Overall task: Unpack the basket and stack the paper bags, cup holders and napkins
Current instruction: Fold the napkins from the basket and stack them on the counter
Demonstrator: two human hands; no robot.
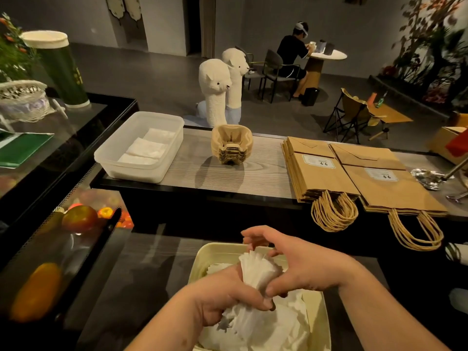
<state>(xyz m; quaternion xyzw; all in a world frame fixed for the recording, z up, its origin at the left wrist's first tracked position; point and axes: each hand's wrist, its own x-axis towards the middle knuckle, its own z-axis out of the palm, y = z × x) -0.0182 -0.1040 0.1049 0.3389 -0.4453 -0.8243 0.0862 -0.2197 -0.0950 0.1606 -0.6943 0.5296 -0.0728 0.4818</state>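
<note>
Napkins point(256, 269), bunched in the near basket point(215, 250), look light, soft and likely to fan apart; your left hand point(222, 300) and right hand point(304, 267) both clamp the wad, so squeeze its middle evenly.

A dim room is shown, closed in by grey walls point(278, 13) and laid with a dark grey floor point(157, 79). A dark doorway point(194, 24) is set in the far wall. At a round white table point(329, 56) a person point(291, 53) in black is seated on a dark chair point(271, 59). Two white alpaca figures point(215, 89) are stood side by side just behind the grey wood-grain desk point(253, 173). A folding chair point(352, 110) and a low wooden table point(391, 115) are placed to the right, near tall plants point(428, 46). A glass display case point(63, 138) is seen on the left.
</note>
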